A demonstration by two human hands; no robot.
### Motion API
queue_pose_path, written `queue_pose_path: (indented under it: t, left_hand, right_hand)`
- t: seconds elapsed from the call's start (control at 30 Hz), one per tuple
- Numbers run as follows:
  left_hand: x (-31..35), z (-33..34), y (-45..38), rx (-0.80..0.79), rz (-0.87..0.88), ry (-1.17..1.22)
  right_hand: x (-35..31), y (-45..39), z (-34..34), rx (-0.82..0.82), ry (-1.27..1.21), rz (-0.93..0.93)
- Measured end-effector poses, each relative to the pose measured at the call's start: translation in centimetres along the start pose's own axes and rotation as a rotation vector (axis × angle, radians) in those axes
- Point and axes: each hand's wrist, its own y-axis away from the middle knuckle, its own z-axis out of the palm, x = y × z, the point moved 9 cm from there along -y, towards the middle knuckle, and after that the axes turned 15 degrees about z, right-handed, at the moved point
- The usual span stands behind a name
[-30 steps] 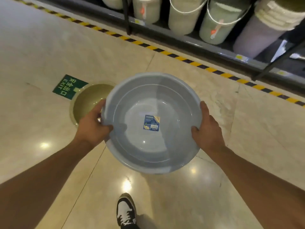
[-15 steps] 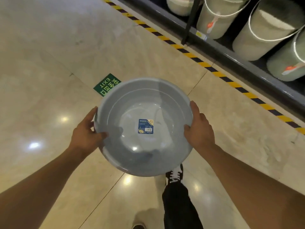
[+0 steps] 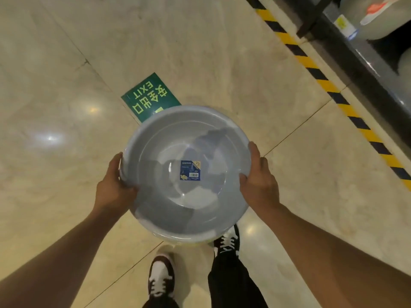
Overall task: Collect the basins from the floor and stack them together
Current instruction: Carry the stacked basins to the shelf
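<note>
1. Nearest the camera: both forearms extend forward and slightly inward, wrists level. The person's shoes (image 3: 160, 277) stand on the floor below and behind the grips.
2. Left hand (image 3: 113, 185): grip closed on the left rim of the grey basin (image 3: 186, 203), thumb over the lip, the other fingers hidden under the wall.
3. Right hand (image 3: 260, 185): grip closed on the opposite rim, thumb on the inside edge, fingers wrapped below.
4. The basin hangs between the two grips, mouth up, roughly level. Judgement: opposed holds keep it centred and flat for nesting.
5. A yellowish edge (image 3: 189, 242) shows beneath the basin's near side; probably a second basin below, contact cannot be confirmed.
6. A blue label (image 3: 189, 170) sits in the basin's centre.
7. Beyond the grips: a green exit floor sign (image 3: 149, 96) on the tiled floor (image 3: 55, 63).
8. Farthest, ahead and to the right of the right grip: hazard striping (image 3: 320, 81) along a shelf base (image 3: 367, 56).
</note>
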Motion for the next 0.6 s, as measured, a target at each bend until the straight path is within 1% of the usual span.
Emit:
queue_pose_path:
  t: [0.17, 0.4, 0.5, 0.6]
  left_hand:
    - [-3.0, 2.3, -0.6, -0.032, -0.044, -0.056]
    - [-6.4, 4.7, 1.5, -0.094, -0.095, -0.119]
    - [-6.5, 5.3, 1.5, -0.116, -0.049, -0.159]
    - [-5.8, 5.4, 1.2, -0.121, 0.061, -0.242]
  right_hand:
    - [0.7, -1.6, 3.3, -0.053, 0.014, 0.04]
    - [3.6, -0.5, 7.3, -0.091, 0.122, 0.095]
    - [4.1, -0.3, 8.3, -0.078, 0.137, 0.101]
    - [4.4, -0.4, 8.7, -0.036, 0.166, 0.114]
